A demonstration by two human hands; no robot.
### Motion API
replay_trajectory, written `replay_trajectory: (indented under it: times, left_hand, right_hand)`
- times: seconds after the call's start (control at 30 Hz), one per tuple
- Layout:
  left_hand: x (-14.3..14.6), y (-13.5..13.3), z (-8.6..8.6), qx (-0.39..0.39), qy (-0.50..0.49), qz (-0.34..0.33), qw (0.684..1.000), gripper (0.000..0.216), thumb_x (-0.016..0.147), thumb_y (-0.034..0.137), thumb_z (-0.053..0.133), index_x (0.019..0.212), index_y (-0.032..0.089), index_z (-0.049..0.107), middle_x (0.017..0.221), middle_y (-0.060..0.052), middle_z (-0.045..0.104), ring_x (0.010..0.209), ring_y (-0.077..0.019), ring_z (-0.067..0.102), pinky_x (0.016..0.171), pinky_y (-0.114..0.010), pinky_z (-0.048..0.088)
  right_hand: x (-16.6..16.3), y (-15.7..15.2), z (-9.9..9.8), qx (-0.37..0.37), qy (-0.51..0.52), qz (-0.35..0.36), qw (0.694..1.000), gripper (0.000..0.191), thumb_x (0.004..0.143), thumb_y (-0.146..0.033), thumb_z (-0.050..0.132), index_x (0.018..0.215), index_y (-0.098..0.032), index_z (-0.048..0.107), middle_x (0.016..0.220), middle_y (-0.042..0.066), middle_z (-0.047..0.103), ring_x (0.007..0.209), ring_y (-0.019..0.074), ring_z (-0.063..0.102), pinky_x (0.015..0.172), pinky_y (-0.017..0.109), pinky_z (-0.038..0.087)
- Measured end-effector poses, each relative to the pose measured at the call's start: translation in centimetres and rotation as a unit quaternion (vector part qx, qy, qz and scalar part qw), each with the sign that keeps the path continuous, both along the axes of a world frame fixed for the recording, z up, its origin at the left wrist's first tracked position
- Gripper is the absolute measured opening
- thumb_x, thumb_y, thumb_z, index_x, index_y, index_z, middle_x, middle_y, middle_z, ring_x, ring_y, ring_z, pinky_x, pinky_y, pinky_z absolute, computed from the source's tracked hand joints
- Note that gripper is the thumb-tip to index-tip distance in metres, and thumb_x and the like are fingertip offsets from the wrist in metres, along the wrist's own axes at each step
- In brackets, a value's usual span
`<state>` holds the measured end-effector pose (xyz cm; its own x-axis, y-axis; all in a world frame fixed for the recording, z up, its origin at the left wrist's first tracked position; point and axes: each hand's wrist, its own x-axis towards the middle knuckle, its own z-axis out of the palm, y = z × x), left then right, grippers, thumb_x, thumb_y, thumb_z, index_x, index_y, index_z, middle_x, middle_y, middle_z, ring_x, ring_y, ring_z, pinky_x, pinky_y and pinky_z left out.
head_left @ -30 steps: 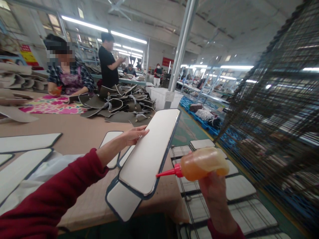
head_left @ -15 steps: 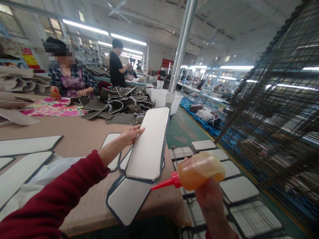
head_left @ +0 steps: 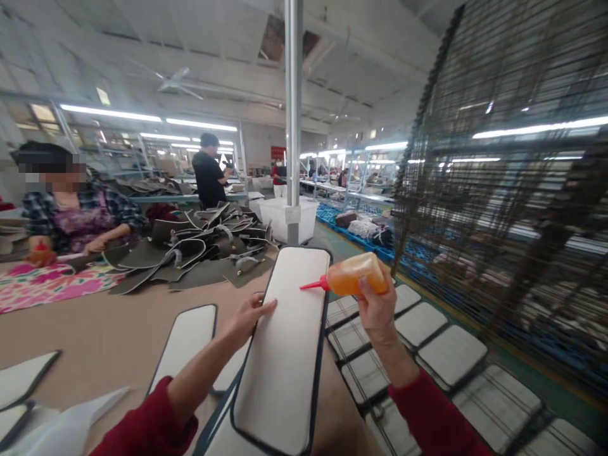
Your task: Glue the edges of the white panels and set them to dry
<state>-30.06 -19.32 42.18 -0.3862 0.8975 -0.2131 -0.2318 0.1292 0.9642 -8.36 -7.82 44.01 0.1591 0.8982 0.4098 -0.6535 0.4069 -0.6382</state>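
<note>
My left hand (head_left: 247, 318) grips the left edge of a long white panel with a dark border (head_left: 285, 342), holding it raised and tilted over the table's right end. My right hand (head_left: 375, 310) is closed around an orange squeeze bottle (head_left: 354, 276). Its red nozzle (head_left: 311, 285) points left, its tip over the panel's upper right edge. Both sleeves are dark red.
More white panels (head_left: 183, 342) lie on the brown table (head_left: 109, 329), others on wire racks (head_left: 427, 342) to the right. A pile of dark cut pieces (head_left: 204, 244) sits further back. A seated person (head_left: 71, 212) works at the left. A tall wire shelf (head_left: 513, 190) stands right.
My right hand lifted the bottle and brought its nozzle onto the panel's far right edge. The panel swung upright toward me, and my view tilted upward.
</note>
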Motion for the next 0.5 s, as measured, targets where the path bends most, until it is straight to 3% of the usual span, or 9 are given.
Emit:
replay_trajectory:
  times: [0.27, 0.4, 0.5]
  left_hand:
    - [-1.1, -0.3, 1.7, 0.059, -0.05, -0.126, 0.989, 0.054, 0.046, 0.019, 0.091, 0.096, 0.014, 0.072, 0.083, -0.006, 0.075, 0.074, -0.0196, 0.066, 0.068, -0.029, 0.053]
    - [-2.4, 0.4, 1.5, 0.041, -0.057, -0.084, 0.994, 0.054, 0.046, 0.014, 0.09, 0.098, 0.015, 0.072, 0.082, -0.006, 0.075, 0.07, -0.0196, 0.067, 0.063, -0.028, 0.053]
    - [-3.4, 0.9, 1.4, 0.042, -0.045, -0.059, 0.996, 0.055, 0.048, 0.01, 0.088, 0.1, 0.015, 0.072, 0.083, -0.005, 0.075, 0.07, -0.0189, 0.068, 0.061, -0.026, 0.052]
  right_hand:
    - [0.6, -0.3, -1.3, -0.023, 0.005, -0.02, 1.0, 0.056, 0.054, -0.036, 0.085, 0.103, -0.024, 0.063, 0.093, -0.001, 0.067, 0.08, 0.0154, 0.064, 0.071, 0.027, 0.055]
    - [1.0, -3.3, -4.6, -0.041, -0.025, 0.025, 0.999, 0.061, 0.055, -0.036, 0.086, 0.11, -0.023, 0.063, 0.098, 0.002, 0.07, 0.083, 0.0179, 0.067, 0.074, 0.028, 0.057]
    - [1.5, -6.0, -7.5, -0.038, -0.089, 0.1, 0.99, 0.064, 0.058, -0.034, 0.085, 0.116, -0.022, 0.062, 0.109, 0.008, 0.071, 0.094, 0.0248, 0.068, 0.081, 0.035, 0.057]
